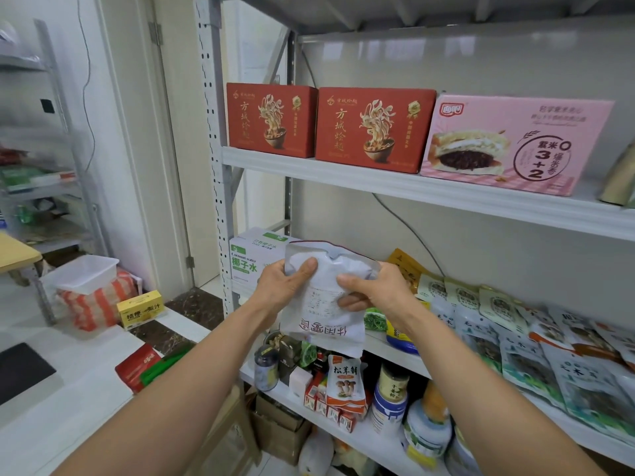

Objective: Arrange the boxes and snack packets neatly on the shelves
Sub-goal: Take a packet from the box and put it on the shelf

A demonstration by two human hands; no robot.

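Head view shows a white snack pouch (323, 314) held upside down before the middle shelf (395, 355), between the coconut water box (252, 259) and the leaning row of packets (515, 341); pushed in carelessly, it could topple that row or slip onto the jars (390, 400) below; both arms reach forward, left hand (281, 286) and right hand (374, 290) each pinching a side of the pouch, thumbs on its face.

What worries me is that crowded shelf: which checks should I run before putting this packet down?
1. Left hand and right hand both grip the packet: ok.
2. Packet right way up: not ok, its print reads upside down.
3. Free spot between coconut box and green packets: cannot tell, the packet hides it.
4. Red boxes and pink box above, clear of the hands: ok.
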